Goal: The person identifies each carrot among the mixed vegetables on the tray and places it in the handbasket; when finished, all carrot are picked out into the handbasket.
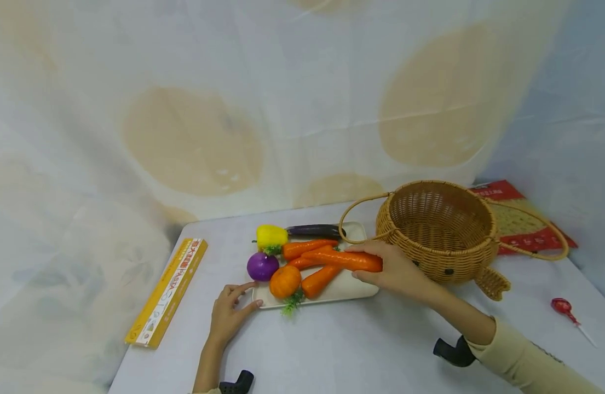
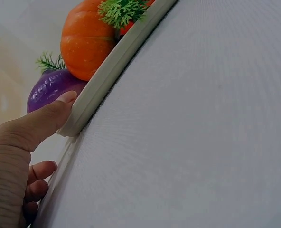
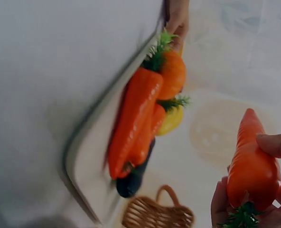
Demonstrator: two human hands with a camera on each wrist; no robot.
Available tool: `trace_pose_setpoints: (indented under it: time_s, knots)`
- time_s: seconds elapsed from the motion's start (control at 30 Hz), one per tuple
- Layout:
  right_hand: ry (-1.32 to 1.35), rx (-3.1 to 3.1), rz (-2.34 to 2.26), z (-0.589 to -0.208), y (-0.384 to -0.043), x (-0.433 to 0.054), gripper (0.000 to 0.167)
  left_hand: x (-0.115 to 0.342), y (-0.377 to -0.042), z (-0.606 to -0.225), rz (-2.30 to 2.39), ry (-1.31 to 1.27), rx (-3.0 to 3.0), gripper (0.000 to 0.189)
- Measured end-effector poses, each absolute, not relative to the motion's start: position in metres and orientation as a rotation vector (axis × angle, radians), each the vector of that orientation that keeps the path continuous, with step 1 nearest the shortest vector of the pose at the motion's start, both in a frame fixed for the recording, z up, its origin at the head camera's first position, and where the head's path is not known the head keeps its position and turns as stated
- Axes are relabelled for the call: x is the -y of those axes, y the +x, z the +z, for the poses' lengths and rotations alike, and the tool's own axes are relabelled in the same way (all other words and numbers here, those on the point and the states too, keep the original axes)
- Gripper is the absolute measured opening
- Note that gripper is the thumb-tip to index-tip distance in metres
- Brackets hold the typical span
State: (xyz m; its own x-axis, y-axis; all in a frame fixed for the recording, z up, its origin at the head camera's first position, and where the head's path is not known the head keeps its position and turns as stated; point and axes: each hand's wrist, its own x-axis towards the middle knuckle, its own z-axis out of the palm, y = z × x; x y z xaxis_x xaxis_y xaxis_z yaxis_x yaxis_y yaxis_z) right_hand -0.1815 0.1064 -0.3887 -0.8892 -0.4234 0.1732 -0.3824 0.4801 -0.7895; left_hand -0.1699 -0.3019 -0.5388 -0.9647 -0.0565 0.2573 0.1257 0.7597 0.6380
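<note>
My right hand grips an orange toy carrot over the right part of a cream tray, its green top toward the palm in the right wrist view. At the tray's front left corner, my left hand touches the rim with thumb and index finger; its other fingers bend loosely in the left wrist view. On the tray lie more carrots, a small pumpkin, a purple onion, a yellow bell pepper and a dark eggplant.
A wicker basket with side handles stands right of the tray, one handle overlapping the tray's back corner. Behind it lies a red packet. A lollipop is at far right, a yellow pasta box at left. Patterned cloth hangs behind.
</note>
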Motion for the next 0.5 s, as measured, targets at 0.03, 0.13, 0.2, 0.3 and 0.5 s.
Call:
trace_pose_setpoints:
  time_s: [0.03, 0.13, 0.2, 0.3, 0.5]
  knots:
    - [-0.735, -2.665, -1.386, -0.383, -0.182, -0.11, 0.043, 0.301, -0.17, -0.539, -1.014, -0.051, 2.699, 0.046]
    - [-0.767, -2.689, -1.326, -0.364, -0.185, -0.122, 0.042, 0.3, -0.171, -0.54, -1.023, -0.031, 2.712, 0.046]
    - [-0.791, -2.716, -1.289, -0.352, -0.188, -0.129, 0.041, 0.3, -0.171, -0.54, -1.031, -0.012, 2.716, 0.045]
    - [-0.834, -2.723, -1.261, -0.338, -0.195, -0.143, 0.039, 0.301, -0.171, -0.54, -1.022, 0.001, 2.721, 0.046]
    - [-0.834, -2.668, -1.203, -0.324, -0.213, -0.175, 0.039, 0.304, -0.17, -0.541, -0.995, -0.017, 2.716, 0.047]
